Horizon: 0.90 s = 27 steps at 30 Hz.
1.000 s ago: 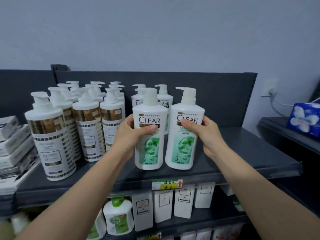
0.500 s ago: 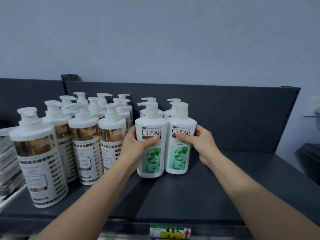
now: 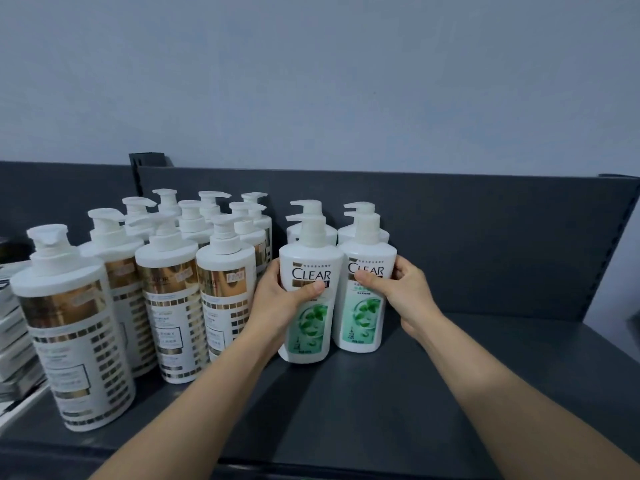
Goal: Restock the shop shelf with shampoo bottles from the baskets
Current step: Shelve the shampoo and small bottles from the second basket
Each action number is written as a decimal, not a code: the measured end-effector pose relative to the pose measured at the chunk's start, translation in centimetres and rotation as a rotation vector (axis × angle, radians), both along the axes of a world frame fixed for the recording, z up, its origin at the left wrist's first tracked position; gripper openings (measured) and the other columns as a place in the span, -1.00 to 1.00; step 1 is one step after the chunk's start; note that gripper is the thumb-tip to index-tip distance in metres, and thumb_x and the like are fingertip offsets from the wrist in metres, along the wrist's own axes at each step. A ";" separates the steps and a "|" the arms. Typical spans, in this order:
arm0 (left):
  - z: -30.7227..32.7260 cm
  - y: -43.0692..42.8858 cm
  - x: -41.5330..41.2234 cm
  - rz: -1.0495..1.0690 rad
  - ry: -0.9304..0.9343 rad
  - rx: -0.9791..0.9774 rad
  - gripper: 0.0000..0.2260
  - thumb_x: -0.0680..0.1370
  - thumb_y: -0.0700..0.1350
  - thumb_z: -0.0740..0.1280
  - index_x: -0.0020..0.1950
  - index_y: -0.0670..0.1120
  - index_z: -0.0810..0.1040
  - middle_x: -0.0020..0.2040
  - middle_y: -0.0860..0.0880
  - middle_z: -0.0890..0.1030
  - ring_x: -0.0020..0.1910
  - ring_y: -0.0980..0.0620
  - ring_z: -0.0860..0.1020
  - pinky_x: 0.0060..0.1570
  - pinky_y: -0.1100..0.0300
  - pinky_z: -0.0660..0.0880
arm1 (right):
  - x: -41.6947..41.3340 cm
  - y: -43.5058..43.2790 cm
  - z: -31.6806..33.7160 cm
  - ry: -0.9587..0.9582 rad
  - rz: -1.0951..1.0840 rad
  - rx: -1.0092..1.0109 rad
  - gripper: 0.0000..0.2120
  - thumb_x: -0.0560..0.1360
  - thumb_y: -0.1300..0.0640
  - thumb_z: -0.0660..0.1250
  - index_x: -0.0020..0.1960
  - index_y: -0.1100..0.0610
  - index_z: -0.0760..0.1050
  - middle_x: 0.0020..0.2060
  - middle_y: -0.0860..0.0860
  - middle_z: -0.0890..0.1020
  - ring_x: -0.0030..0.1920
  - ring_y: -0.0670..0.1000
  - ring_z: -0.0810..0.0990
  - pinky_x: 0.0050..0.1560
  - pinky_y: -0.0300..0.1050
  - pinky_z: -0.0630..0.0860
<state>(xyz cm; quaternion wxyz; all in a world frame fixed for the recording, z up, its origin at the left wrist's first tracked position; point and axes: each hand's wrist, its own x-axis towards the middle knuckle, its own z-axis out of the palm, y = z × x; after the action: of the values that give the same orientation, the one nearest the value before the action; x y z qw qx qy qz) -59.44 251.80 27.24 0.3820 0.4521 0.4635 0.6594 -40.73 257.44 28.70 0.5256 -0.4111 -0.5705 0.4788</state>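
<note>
Left hand (image 3: pixel 280 303) grips the left Clear shampoo bottle (image 3: pixel 306 337), right hand (image 3: pixel 401 292) the right Clear shampoo bottle (image 3: pixel 363 320). Both stand upright on the shelf (image 3: pixel 467 375). Room to their right suggests more restocking is left.

"CLEAR" on left green-label bottle (image 3: pixel 306 299) — same on right bottle (image 3: pixel 364 296); smaller print unreadable.

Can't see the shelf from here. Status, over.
Left hand grips left Clear bottle, right hand grips right Clear bottle. Both upright on shelf, side by side. Gold-banded bottles close beside left hand.
</note>
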 end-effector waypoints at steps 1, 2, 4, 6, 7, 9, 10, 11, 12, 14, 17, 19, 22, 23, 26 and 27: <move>-0.1 0.2 0.0 0.006 0.000 -0.003 -0.51 0.36 -0.32 0.51 0.25 -0.14 0.49 0.06 -0.13 0.68 0.04 -0.09 0.66 0.04 -0.01 0.59 | 0.0 0.0 -0.1 -0.002 -0.001 0.009 -0.68 0.31 0.23 0.59 -0.01 0.07 0.57 -0.17 -0.06 0.73 -0.19 -0.14 0.71 -0.25 -0.26 0.57; -0.1 0.4 0.0 0.014 -0.002 -0.005 -0.52 0.37 -0.32 0.51 0.25 -0.14 0.49 0.05 -0.13 0.68 0.04 -0.09 0.66 0.04 -0.02 0.59 | -0.1 0.0 -0.2 -0.002 -0.003 0.017 -0.67 0.31 0.23 0.59 0.00 0.07 0.57 -0.16 -0.06 0.73 -0.18 -0.14 0.71 -0.26 -0.27 0.57; -0.2 0.7 0.0 0.029 -0.009 -0.008 -0.52 0.37 -0.31 0.50 0.25 -0.14 0.48 0.05 -0.12 0.68 0.04 -0.09 0.66 0.05 -0.02 0.59 | -0.1 0.1 -0.5 -0.006 -0.009 0.033 -0.65 0.31 0.22 0.59 0.03 0.08 0.56 -0.13 -0.06 0.73 -0.15 -0.12 0.71 -0.23 -0.25 0.58; -0.2 1.0 -0.1 0.033 -0.010 -0.013 -0.51 0.38 -0.31 0.50 0.26 -0.12 0.46 0.06 -0.12 0.68 0.05 -0.09 0.65 0.07 -0.03 0.57 | -0.1 0.2 -0.6 -0.021 -0.019 0.044 -0.63 0.31 0.20 0.60 0.05 0.07 0.55 -0.10 -0.05 0.72 -0.11 -0.09 0.71 -0.17 -0.18 0.59; -0.2 1.1 -0.1 0.029 -0.010 -0.017 -0.51 0.39 -0.31 0.49 0.27 -0.11 0.46 0.07 -0.12 0.67 0.06 -0.09 0.65 0.08 -0.04 0.56 | -0.2 0.2 -0.7 -0.030 -0.023 0.047 -0.62 0.31 0.19 0.60 0.05 0.05 0.54 -0.09 -0.04 0.72 -0.09 -0.07 0.71 -0.13 -0.15 0.60; 0.0 1.3 -0.1 0.011 -0.024 -0.025 -0.51 0.41 -0.30 0.48 0.29 -0.11 0.44 0.08 -0.11 0.67 0.06 -0.08 0.64 0.11 -0.06 0.55 | -0.1 0.3 -0.8 -0.053 -0.038 0.051 -0.61 0.31 0.16 0.60 0.05 0.03 0.51 -0.05 -0.04 0.70 -0.05 -0.06 0.69 -0.09 -0.13 0.60; 0.1 1.3 0.0 0.002 -0.032 -0.029 -0.51 0.42 -0.31 0.46 0.31 -0.12 0.42 0.08 -0.11 0.66 0.05 -0.07 0.64 0.11 -0.06 0.55 | -0.1 0.4 -0.9 -0.067 -0.052 0.053 -0.58 0.31 0.14 0.60 0.07 0.03 0.49 -0.03 -0.04 0.69 -0.03 -0.06 0.68 -0.07 -0.11 0.60; 0.2 1.4 0.0 -0.004 -0.037 -0.035 -0.51 0.43 -0.32 0.44 0.32 -0.12 0.41 0.08 -0.11 0.66 0.04 -0.05 0.64 0.11 -0.05 0.55 | -0.1 0.5 -1.1 -0.084 -0.070 0.057 -0.54 0.30 0.10 0.61 0.09 0.04 0.46 0.00 -0.03 0.67 0.00 -0.05 0.66 -0.03 -0.08 0.60; 0.3 1.5 0.1 -0.007 -0.038 -0.041 -0.51 0.44 -0.32 0.43 0.33 -0.12 0.39 0.07 -0.10 0.65 0.04 -0.03 0.63 0.12 -0.05 0.54 | -0.1 0.6 -1.2 -0.103 -0.089 0.060 -0.49 0.28 0.07 0.61 0.12 0.05 0.44 0.03 -0.03 0.66 0.02 -0.04 0.65 0.01 -0.04 0.61; 0.2 1.7 0.1 -0.019 -0.038 -0.043 -0.47 0.45 -0.33 0.42 0.37 -0.09 0.35 0.10 -0.09 0.64 0.07 -0.03 0.62 0.14 -0.06 0.53 | -0.1 0.6 -1.4 -0.128 -0.113 0.060 -0.44 0.26 0.02 0.62 0.13 0.04 0.41 0.06 -0.02 0.64 0.05 -0.03 0.64 0.08 0.05 0.61; -0.3 2.1 0.3 0.014 0.026 -0.018 -0.38 0.43 -0.35 0.45 0.38 -0.02 0.27 0.15 -0.08 0.61 0.15 -0.05 0.59 0.19 -0.06 0.50 | 0.0 0.4 -1.5 -0.175 -0.127 0.075 -0.41 0.17 -0.08 0.63 0.07 -0.01 0.41 0.03 -0.04 0.64 0.04 -0.03 0.64 0.09 0.10 0.60; -0.8 2.1 0.8 0.121 0.167 -0.024 -0.32 0.36 -0.34 0.52 0.35 0.00 0.27 0.14 -0.03 0.60 0.15 0.00 0.57 0.18 -0.01 0.48 | 0.1 0.3 -1.5 -0.233 -0.153 0.099 -0.32 0.02 -0.19 0.59 0.04 -0.05 0.42 0.03 -0.07 0.63 0.05 -0.04 0.63 0.08 0.09 0.60; -1.4 2.0 1.5 0.313 0.402 -0.040 -0.30 0.25 -0.24 0.61 0.26 -0.02 0.33 0.17 0.01 0.55 0.17 0.03 0.52 0.17 0.05 0.46 | 0.4 0.4 -1.6 -0.291 -0.186 0.117 -0.37 0.02 -0.15 0.61 0.00 -0.04 0.45 -0.02 -0.09 0.65 0.01 -0.05 0.63 0.04 0.09 0.61; -1.5 2.0 1.5 0.345 0.439 -0.047 -0.32 0.24 -0.22 0.62 0.23 -0.02 0.34 0.18 0.00 0.54 0.17 0.02 0.51 0.17 0.05 0.46 | 0.4 0.4 -1.5 -0.299 -0.187 0.117 -0.43 0.08 -0.09 0.63 -0.01 -0.03 0.46 -0.04 -0.09 0.65 0.00 -0.05 0.64 0.04 0.09 0.61; -1.4 2.4 1.1 0.334 0.447 -0.074 -0.39 0.28 -0.24 0.59 0.18 -0.01 0.33 0.20 -0.02 0.54 0.20 -0.01 0.50 0.15 0.06 0.43 | 0.5 0.7 -1.6 -0.305 -0.184 0.112 -0.51 0.17 0.02 0.65 -0.01 -0.01 0.49 -0.07 -0.09 0.68 -0.03 -0.05 0.66 0.04 0.10 0.61; -1.4 2.5 1.0 0.322 0.445 -0.081 -0.39 0.28 -0.25 0.59 0.17 0.00 0.33 0.21 -0.03 0.54 0.21 -0.02 0.50 0.17 0.05 0.43 | 0.5 0.8 -1.7 -0.303 -0.185 0.110 -0.52 0.17 0.03 0.64 -0.01 -0.01 0.49 -0.07 -0.09 0.68 -0.03 -0.05 0.66 0.05 0.10 0.62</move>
<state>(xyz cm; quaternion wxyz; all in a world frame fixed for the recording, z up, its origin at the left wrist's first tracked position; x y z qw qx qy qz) -58.43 254.33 25.87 0.1790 0.4908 0.6279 0.5770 -40.21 258.28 27.01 0.4972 -0.4997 -0.6282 0.3293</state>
